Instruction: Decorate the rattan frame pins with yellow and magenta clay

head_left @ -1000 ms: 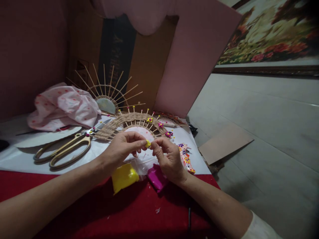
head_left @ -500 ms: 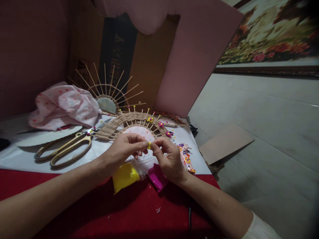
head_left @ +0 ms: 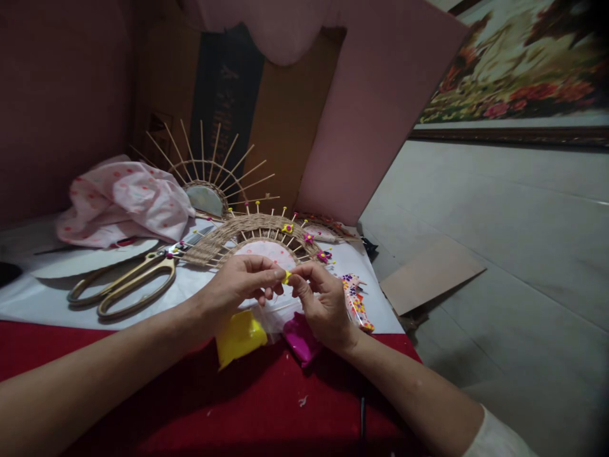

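Between the fingertips of my left hand [head_left: 254,278] and my right hand [head_left: 320,298] is a small piece of yellow modelling clay [head_left: 286,277]. Both hands pinch it; its exact shape is partly hidden by the fingers. Just behind them lies a woven fan-shaped piece [head_left: 257,223] with short sticks, tipped with yellow and pink balls. A yellow clay flower [head_left: 288,228] and pink ones sit on its right side. Below my hands are a yellow clay packet [head_left: 241,337] and a magenta clay packet [head_left: 301,339].
Gold-handled scissors [head_left: 136,279] lie at the left, beside crumpled dotted cloth [head_left: 128,203]. An undecorated stick frame [head_left: 204,198] leans against a cardboard box [head_left: 295,114] at the back. A flower-patterned pouch [head_left: 356,303] lies right of my right hand. The red-covered table edge is nearest me.
Slightly more of the yellow clay shows between my fingertips. My hands stay almost in the same place, and the whole view has shifted very slightly.
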Demonstrator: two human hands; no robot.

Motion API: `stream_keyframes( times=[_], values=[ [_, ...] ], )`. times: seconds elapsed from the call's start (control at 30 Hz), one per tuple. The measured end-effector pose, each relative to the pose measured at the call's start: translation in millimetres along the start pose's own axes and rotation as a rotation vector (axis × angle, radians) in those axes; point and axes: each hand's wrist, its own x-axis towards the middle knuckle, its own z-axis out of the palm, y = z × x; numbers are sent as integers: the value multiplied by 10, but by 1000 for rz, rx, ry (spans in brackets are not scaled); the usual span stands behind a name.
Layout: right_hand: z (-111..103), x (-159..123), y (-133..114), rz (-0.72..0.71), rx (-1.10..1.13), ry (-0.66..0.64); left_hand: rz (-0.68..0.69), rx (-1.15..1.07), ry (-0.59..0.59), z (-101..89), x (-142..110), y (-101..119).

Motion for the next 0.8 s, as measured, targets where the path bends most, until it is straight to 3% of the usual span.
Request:
stream_keyframes(
  times=[0.8],
  values=[
    [-3, 8, -50, -3, -10, -5, 88, 72, 57, 24, -32, 45]
  ],
)
